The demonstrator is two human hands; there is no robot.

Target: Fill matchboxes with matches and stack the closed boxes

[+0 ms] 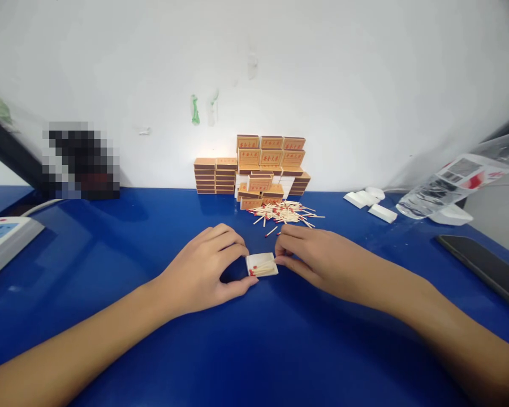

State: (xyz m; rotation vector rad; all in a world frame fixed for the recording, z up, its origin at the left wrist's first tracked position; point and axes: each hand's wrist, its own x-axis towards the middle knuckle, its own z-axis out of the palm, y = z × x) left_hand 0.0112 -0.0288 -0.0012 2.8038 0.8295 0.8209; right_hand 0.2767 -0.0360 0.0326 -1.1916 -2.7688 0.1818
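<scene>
A small white matchbox tray [262, 257] lies on the blue table, with several red-headed matches [263, 268] along its near side. My left hand [214, 265] grips the tray's left end, thumb at the near corner and fingers at the far one. At the right end, my right hand [307, 254] is closed in a pinch on the pale ends of matches that lie over the tray. How many matches it pinches I cannot make out. Just beyond my hands spreads a heap of loose matches [286, 211].
Stacked matchboxes [271, 157] stand against the white wall behind the heap. To the right are white trays [382, 213], a tilted plastic bottle [453, 178] and a black phone [483, 265]. A white power strip [12, 243] sits at the left, near a blurred dark object [85, 164].
</scene>
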